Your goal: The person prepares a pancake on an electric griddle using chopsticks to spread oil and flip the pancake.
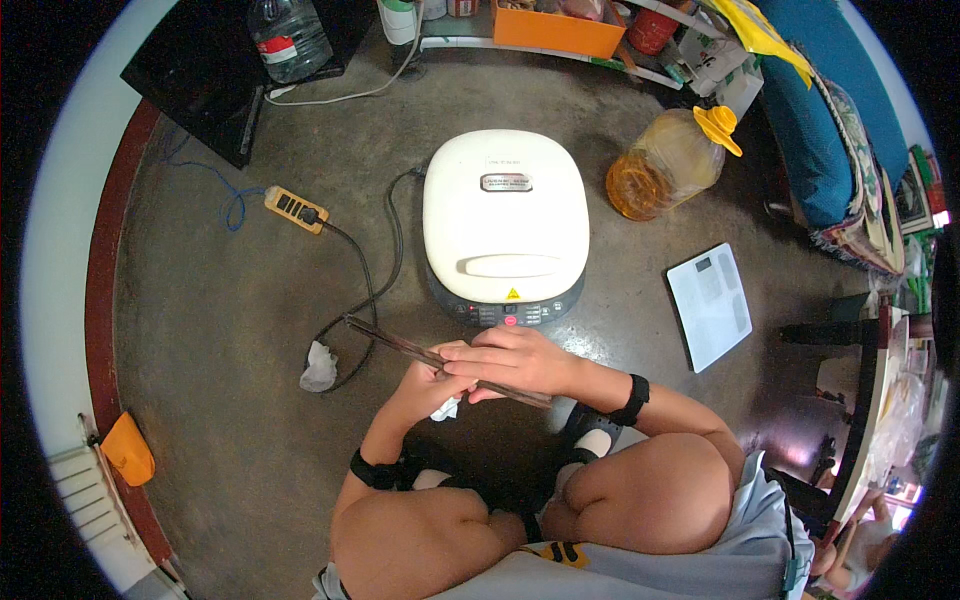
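Note:
A pair of dark wooden chopsticks (397, 345) slants across both hands, one end towards the cable on the left and the other below my right wrist. My left hand (427, 390) grips them from beneath near the middle. Over them lie the fingers of my right hand (517, 361), closed around the sticks. A crumpled white tissue (446, 409) shows below the left palm; which hand holds it is unclear. Just beyond the hands stands a white electric baking pan (505, 217) of the Liven make, its lid down and a small red light lit on its dark control panel (510, 311).
A power strip (296, 210) and black cable (364, 262) lie left on the floor, near another crumpled tissue (319, 367). Right of the pan are a large oil bottle (664, 165) with a yellow cap and a white flat scale (709, 307). An orange box (559, 30) is behind.

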Demonstrator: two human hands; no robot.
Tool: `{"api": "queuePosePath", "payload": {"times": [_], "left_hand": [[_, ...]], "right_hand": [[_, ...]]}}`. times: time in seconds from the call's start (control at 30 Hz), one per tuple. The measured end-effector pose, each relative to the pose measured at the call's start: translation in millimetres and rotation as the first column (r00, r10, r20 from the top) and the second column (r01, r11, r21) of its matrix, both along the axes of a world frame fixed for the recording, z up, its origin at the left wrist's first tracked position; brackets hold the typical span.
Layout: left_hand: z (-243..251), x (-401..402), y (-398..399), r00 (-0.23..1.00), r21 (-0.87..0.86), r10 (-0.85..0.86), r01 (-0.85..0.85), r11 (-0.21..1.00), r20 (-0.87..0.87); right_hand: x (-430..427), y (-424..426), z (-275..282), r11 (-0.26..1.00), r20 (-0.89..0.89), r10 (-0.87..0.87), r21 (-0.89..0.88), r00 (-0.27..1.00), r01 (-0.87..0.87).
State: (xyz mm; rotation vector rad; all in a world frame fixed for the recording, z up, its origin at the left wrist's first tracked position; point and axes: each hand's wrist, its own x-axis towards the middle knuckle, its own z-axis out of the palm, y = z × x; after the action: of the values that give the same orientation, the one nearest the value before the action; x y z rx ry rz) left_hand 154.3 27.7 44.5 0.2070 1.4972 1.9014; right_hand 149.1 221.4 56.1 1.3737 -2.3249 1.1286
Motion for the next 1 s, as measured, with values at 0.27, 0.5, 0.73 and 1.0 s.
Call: {"api": "queuePosePath", "payload": {"times": [0.27, 0.5, 0.73, 1.0], "left_hand": [[-1.8, 0.1, -0.6, 1.000, 0.000, 0.006, -0.006, 1.000, -0.007], [-3.2, 0.0, -0.7, 1.000, 0.002, -0.005, 0.005, 1.000, -0.017], [-1.9, -0.8, -1.7, 1.000, 0.009, -0.020, 0.020, 1.000, -0.024], [-1.6, -0.4, -1.7, 1.000, -0.015, -0.019, 0.019, 1.000, -0.002]], "right_hand": [[-1.0, -0.4, 1.4, 1.000, -0.007, 0.002, -0.005, 1.000, -0.002], [-2.2, -0.4, 1.7, 0.999, -0.026, 0.014, -0.032, 1.000, -0.015], [-0.1, 0.0, 3.6, 1.000, 0.020, 0.008, 0.010, 1.000, -0.008], [-0.3, -0.2, 6.4, 1.000, -0.026, 0.007, 0.004, 1.000, -0.007]]}}
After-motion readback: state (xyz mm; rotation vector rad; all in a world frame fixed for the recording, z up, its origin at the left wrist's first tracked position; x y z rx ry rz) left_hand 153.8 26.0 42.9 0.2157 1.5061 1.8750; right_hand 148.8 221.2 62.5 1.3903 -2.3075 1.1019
